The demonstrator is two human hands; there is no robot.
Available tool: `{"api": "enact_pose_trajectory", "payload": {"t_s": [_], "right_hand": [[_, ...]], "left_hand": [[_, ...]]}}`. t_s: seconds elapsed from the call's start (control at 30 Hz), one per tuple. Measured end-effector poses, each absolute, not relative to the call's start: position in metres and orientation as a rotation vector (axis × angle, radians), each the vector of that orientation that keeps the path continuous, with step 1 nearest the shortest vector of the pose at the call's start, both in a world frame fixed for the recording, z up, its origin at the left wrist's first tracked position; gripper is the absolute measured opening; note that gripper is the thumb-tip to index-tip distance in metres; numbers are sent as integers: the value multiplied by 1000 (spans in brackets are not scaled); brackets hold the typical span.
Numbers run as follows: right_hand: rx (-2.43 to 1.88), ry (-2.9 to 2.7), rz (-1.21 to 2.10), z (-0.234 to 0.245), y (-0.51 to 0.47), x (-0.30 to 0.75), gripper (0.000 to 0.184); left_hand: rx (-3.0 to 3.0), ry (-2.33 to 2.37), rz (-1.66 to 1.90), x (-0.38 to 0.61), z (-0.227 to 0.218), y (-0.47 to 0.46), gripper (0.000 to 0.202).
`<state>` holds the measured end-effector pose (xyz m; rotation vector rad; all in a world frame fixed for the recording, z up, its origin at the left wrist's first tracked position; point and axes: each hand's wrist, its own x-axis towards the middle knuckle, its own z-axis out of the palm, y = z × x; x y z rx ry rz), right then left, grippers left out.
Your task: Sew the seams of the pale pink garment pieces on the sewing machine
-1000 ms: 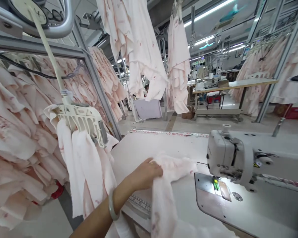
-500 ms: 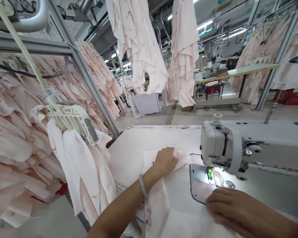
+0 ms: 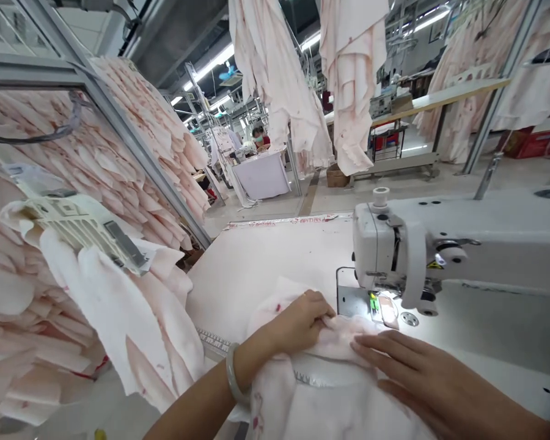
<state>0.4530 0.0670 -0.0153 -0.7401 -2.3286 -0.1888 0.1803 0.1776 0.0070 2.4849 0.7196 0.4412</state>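
While beside one sewing machine [image 3: 495, 235], two hands [image 3: 305, 324] [image 3: 410, 366] on one pale cloth [image 3: 341, 342]

1. Left hand [image 3: 305, 321], bangle [image 3: 231, 373] at its wrist, fingers curled on pale pink cloth [image 3: 343, 339].
2. Right hand [image 3: 412, 370], fingers extended, lying on the same cloth, just beside the lit plate of the sewing machine [image 3: 378, 238].
3. White worktable [image 3: 266, 256], bearing a ruler scale [image 3: 215, 341].
4. Hanger clip [image 3: 80, 223], left, gripping fabric pieces [image 3: 114, 305].
5. Background: hanging garments [image 3: 352, 91]; a person [image 3: 262, 140].
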Motion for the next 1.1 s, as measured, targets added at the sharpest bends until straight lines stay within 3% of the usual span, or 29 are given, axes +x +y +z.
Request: {"api": "enact_pose_trajectory", "payload": {"t_s": [0.13,0.2,0.37,0.47,0.67,0.87,1.1], "right_hand": [[-564,-2511,-244,-7,59,452,45],[-540,-2520,-196,-2,55,452,45],[-558,-2431,-33,6,50,455,31],[-587,-2383,-31,7,50,459,27],[-649,-2398,-171,4,54,463,33],[-680,-2499,-83,1,56,457,49],[-656,-2513,-39,15,56,456,46]], "left_hand": [[2657,595,864,194,19,177,32],[2744,521,887,198,23,177,36],[2671,791,189,194,16,171,75],[2633,808,-50,180,15,162,69],[2526,784,-43,145,31,140,67],[2551,948,45,160,45,127,39],[2795,613,48,193,19,133,45]]}}
